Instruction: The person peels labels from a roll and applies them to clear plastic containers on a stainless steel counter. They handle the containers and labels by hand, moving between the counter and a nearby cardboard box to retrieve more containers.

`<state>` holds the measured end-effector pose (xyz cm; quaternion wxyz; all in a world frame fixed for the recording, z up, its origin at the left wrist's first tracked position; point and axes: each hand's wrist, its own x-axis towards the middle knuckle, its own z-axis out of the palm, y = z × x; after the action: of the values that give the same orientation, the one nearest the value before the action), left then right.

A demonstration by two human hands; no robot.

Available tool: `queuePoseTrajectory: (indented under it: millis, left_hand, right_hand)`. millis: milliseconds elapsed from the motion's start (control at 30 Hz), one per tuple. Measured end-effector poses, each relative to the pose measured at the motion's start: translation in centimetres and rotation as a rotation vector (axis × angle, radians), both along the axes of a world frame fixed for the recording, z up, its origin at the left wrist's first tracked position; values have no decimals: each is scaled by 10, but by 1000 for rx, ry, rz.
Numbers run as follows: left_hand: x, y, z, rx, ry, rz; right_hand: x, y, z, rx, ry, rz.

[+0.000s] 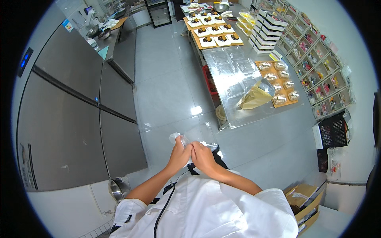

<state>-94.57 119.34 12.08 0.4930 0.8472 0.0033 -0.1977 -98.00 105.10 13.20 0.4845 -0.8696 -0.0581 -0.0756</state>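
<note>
Crumpled see-through plastic point(173, 137), which looks like a thin bag or film, is held in front of my body above the floor. My left hand point(180, 154) has its fingers closed on it, with a whitish bunch showing past the thumb. Pressed against it, my right hand point(203, 158) is closed on the same plastic. A clear part spreads out beyond the knuckles toward the table, and its exact shape is hard to make out. The fingers' undersides are hidden.
A metal table point(238, 113) stands ahead right, bearing clear trays, a gold bag point(256, 97), a wooden board of packed pastries point(274, 85), plated desserts point(214, 31) and stacked white boxes point(266, 33). Steel fridges point(67, 103) line the left. An opened carton point(303, 198) sits behind right.
</note>
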Motion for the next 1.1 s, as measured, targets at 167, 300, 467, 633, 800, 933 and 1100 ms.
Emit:
queuePoseTrajectory:
  millis: [167,300,467,633,800,933,1100]
  left_hand:
    - [110,-17,-9,81,24,61]
    - [200,-30,-17,-39,-106,1]
    - [304,-54,-19,-8,-66,-86]
    - [381,-92,-7,62,-207,-163]
    - [464,-107,0,8,-122,-426]
    - [523,-123,-26,-49,-95,-570]
    - [594,-145,-21,-110,32,-694]
  right_hand:
    - [109,2,-29,-57,49,-20]
    - [196,-14,-44,6,1,-53]
    - [290,-44,-43,51,19,-64]
    - [374,-80,-21,-74,94,-31]
    - [428,-100,-12,-62,152,-87]
    - [463,-107,-19,-32,152,-240]
    - [515,-109,-20,-80,149,-372]
